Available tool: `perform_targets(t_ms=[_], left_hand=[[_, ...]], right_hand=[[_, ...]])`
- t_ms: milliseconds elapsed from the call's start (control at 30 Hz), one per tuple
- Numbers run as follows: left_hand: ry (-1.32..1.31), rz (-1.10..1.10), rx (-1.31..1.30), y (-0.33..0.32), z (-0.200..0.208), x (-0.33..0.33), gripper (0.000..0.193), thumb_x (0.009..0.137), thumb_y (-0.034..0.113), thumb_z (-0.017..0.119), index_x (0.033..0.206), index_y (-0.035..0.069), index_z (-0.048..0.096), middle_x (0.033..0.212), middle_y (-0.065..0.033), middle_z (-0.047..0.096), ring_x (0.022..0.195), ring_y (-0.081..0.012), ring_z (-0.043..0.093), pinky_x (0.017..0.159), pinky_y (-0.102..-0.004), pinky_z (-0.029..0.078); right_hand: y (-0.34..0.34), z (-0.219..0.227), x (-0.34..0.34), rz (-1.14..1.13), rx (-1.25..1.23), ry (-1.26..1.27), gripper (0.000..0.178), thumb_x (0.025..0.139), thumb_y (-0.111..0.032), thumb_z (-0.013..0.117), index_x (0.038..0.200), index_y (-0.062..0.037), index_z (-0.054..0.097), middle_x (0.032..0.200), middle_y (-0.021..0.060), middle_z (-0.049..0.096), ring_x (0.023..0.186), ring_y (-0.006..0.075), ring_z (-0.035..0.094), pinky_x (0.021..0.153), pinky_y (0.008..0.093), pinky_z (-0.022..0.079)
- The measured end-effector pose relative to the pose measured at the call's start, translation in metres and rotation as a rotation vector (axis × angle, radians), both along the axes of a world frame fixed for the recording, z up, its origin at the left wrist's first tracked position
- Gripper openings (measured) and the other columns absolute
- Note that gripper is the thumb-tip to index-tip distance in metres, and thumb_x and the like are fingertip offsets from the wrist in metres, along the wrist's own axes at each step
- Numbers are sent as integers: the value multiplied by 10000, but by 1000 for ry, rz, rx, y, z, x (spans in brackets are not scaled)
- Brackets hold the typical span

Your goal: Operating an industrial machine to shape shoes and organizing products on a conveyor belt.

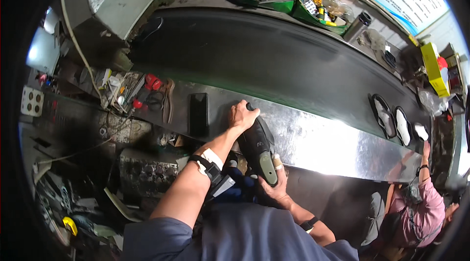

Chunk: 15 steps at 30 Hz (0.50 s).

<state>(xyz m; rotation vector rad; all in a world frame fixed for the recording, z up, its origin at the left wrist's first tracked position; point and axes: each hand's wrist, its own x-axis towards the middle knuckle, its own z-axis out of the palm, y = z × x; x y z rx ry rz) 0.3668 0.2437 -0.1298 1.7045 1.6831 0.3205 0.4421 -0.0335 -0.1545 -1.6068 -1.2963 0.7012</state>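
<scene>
A black shoe upper on a shoe last [254, 147] lies slantwise in front of me, with the last's green heel end [268, 168] bare. My left hand [241, 115] is closed around its far, toe end, at the edge of the metal ledge. Below, my right hand [278, 182] grips the green heel end from the right side, a pale wrap showing on one finger. The underside of the shoe is hidden. On the ledge left of my left hand lies a dark phone [199, 114].
Beyond the metal ledge [313, 138] runs a black conveyor belt [220, 45]. Shoe parts [402, 126] sit on it at right, near the hand [426, 149] of a person in pink. Red-handled tools [152, 83] clutter the left; green bins [274, 4] and a flask [358, 26] stand behind.
</scene>
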Motion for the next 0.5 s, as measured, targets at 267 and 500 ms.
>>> perform_targets(t_ms=[267,500], left_hand=[[-308,89,-18,-25,67,-68,405,729,352,739,863,-19,646,812,-220,687,797,-334,692,736,-430,520],[-404,363,243,-86,131,-173,406,800,391,734,917,13,642,738,-177,655,716,-267,661,689,-402,503]], right_hand=[[44,71,14,104,-277,986,1017,984,-393,637,1598,-37,-92,1676,216,2,1550,321,82,1241,442,100],[88,131,-58,264,-458,867,662,997,-181,580,1550,44,296,1414,177,522,1255,222,534,1081,331,397]])
